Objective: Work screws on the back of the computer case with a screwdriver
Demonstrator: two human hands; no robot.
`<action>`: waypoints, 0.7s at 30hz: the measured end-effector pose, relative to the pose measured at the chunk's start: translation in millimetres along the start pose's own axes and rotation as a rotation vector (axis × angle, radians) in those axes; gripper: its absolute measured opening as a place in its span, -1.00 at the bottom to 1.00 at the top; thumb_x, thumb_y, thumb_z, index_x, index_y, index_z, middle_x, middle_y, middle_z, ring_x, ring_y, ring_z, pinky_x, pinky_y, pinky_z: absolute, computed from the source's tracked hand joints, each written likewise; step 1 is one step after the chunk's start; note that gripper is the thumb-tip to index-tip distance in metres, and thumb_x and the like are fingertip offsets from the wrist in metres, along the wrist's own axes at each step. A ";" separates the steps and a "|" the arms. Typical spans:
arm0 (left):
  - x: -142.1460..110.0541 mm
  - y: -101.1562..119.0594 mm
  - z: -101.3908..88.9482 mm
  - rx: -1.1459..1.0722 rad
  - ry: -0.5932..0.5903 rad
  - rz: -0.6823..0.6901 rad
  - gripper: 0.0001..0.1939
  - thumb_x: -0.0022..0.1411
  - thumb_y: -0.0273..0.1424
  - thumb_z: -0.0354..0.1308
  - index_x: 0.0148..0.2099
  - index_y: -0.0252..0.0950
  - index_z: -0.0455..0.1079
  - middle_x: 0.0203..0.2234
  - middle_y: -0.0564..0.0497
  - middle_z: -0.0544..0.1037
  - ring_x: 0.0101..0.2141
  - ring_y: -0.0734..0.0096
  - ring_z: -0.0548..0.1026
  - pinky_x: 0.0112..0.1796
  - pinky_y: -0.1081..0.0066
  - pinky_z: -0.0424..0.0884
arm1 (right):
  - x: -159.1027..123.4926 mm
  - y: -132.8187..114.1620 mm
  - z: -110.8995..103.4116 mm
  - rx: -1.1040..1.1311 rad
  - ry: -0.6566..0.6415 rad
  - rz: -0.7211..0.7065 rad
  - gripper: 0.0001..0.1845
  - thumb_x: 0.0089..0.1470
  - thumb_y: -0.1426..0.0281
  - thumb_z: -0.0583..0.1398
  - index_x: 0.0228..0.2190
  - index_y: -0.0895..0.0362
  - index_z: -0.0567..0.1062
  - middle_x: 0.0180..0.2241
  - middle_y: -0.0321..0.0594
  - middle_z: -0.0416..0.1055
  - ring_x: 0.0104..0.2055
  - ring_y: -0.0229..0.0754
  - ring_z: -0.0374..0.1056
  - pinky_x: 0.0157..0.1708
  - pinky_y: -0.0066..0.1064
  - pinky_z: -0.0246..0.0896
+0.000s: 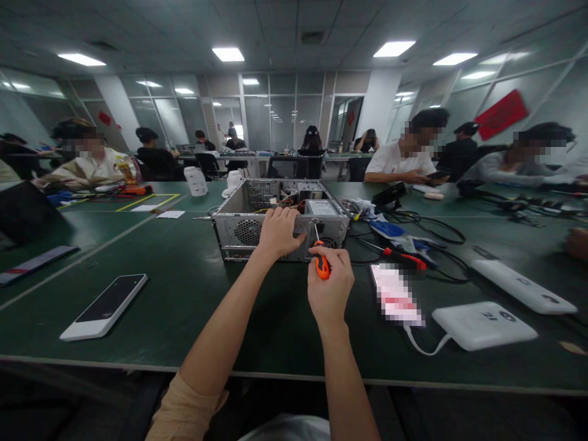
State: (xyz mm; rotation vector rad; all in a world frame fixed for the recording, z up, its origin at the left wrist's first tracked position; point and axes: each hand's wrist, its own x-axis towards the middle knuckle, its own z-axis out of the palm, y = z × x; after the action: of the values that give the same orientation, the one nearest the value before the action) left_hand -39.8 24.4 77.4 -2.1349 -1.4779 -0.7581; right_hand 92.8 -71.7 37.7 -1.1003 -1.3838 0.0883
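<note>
An open grey computer case (pixel 239 226) lies on the green table (pixel 184 294) in front of me, its inside with cables and a power supply showing. My left hand (pixel 278 234) grips the case's near top edge, fingers curled over the rim. My right hand (pixel 329 285) is closed around an orange-handled screwdriver (pixel 321 263). Its metal shaft points up at the near right part of the case's rear panel.
A white phone (pixel 105 306) lies at the left, a white power bank (pixel 484 324) with a cable at the right, another white device (pixel 521 286) beyond it. A red-handled screwdriver (pixel 404 256) and black cables (pixel 432 229) lie right of the case. Several people sit around the tables.
</note>
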 end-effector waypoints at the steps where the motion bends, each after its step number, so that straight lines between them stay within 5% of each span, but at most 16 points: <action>1: 0.0 -0.1 0.1 0.000 0.002 -0.001 -0.55 0.22 -0.17 0.19 0.07 -0.33 0.39 -0.06 -0.19 0.53 -0.01 -0.02 0.41 0.05 0.09 0.23 | 0.2 -0.7 0.2 0.003 -0.014 0.004 -0.78 0.06 0.50 0.15 -0.29 0.08 0.57 -0.28 -0.21 0.33 -0.29 -0.15 0.37 -0.18 -0.26 0.31; 4: 0.3 -0.1 -0.2 -0.001 -0.002 -0.005 -0.56 0.23 -0.18 0.19 0.06 -0.33 0.40 -0.06 -0.19 0.54 -0.02 -0.01 0.41 0.05 0.09 0.23 | 1.3 -5.0 0.3 0.033 -0.084 0.033 -0.87 0.16 0.32 0.19 -0.30 0.08 0.53 -0.29 -0.21 0.37 -0.26 -0.13 0.37 -0.17 -0.26 0.28; 10: 0.8 1.1 -1.1 -0.003 -0.023 -0.022 -0.58 0.23 -0.19 0.18 0.06 -0.29 0.39 -0.04 -0.18 0.53 0.00 -0.01 0.40 0.05 0.10 0.24 | 0.0 -7.0 -0.1 0.215 -0.204 0.134 -0.58 0.36 0.10 -0.02 -0.24 0.08 0.50 -0.34 -0.23 0.45 -0.28 -0.16 0.37 -0.19 -0.30 0.25; 16: -0.3 2.0 -2.7 -0.003 -0.012 -0.013 -0.56 0.22 -0.20 0.19 0.08 -0.31 0.39 -0.03 -0.19 0.54 0.00 -0.02 0.41 0.05 0.09 0.24 | 0.4 -3.7 0.8 0.241 -0.070 0.233 -0.72 0.27 0.20 0.06 -0.10 0.08 0.40 -0.44 -0.33 0.43 -0.43 -0.19 0.37 -0.35 -0.36 0.23; 21: -0.1 2.5 -4.6 -0.010 -0.027 -0.020 -0.56 0.22 -0.17 0.19 0.07 -0.30 0.40 -0.03 -0.19 0.54 0.00 -0.02 0.41 0.06 0.07 0.24 | 3.2 -6.9 -0.2 0.150 0.067 0.262 -0.80 0.16 0.20 0.17 -0.31 0.06 0.33 -0.44 -0.30 0.46 -0.44 -0.16 0.41 -0.36 -0.35 0.24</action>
State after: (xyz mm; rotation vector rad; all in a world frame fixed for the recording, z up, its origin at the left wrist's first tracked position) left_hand -38.4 20.6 80.7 -2.1488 -1.5148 -0.7487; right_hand 90.1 -73.5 44.6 -1.1425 -1.1490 0.3370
